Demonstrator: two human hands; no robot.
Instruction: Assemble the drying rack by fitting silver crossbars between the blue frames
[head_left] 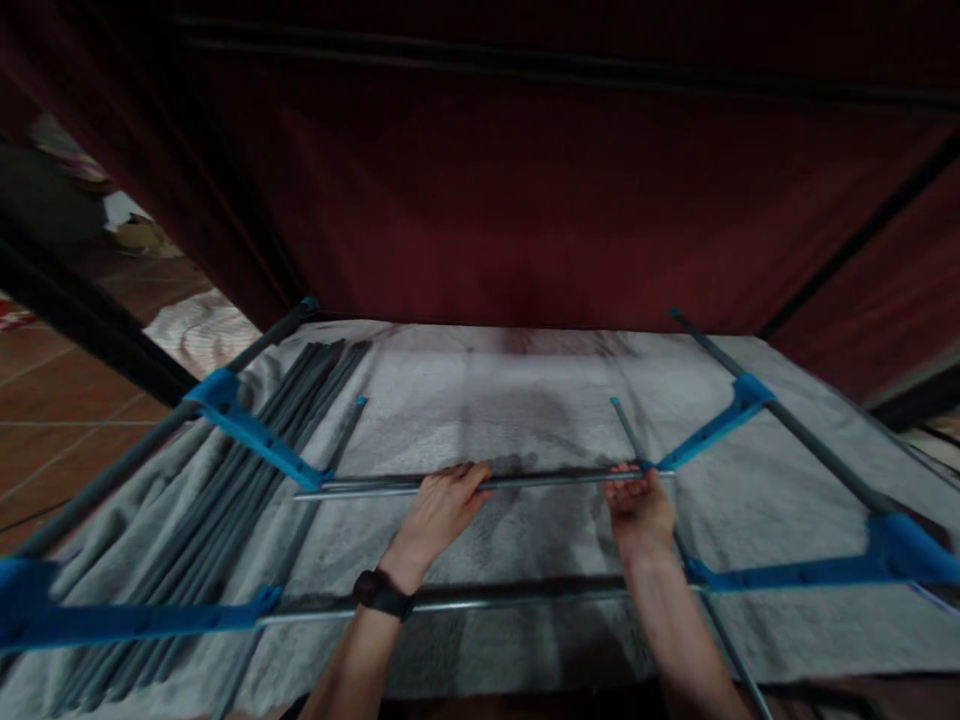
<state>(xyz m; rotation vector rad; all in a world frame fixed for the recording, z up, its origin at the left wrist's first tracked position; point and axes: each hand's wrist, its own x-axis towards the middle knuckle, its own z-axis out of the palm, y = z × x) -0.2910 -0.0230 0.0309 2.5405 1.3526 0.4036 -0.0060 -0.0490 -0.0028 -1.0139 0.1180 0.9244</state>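
My left hand (450, 490), with a dark watch (382, 594) at the wrist, is closed over a thin metal rod (547, 482) from above. My right hand (639, 505) grips the same rod from below, palm up, near its right end. That end lies beside the tip of a blue plastic bracket (705, 438). The rod's left end passes just in front of another blue bracket (255, 434). A second rod seems to run close alongside it; my fingers partly hide both. A nearer metal crossbar (517, 600) spans the two front blue brackets (127, 622) (810, 572).
Thick grey tubes (817, 450) (120, 475) carry the brackets on both sides. Several loose grey tubes (217, 530) lie in a bundle on the left, on a pale cloth (480, 400). A dark red panel (525, 200) rises behind. Tiled floor (82, 410) shows at left.
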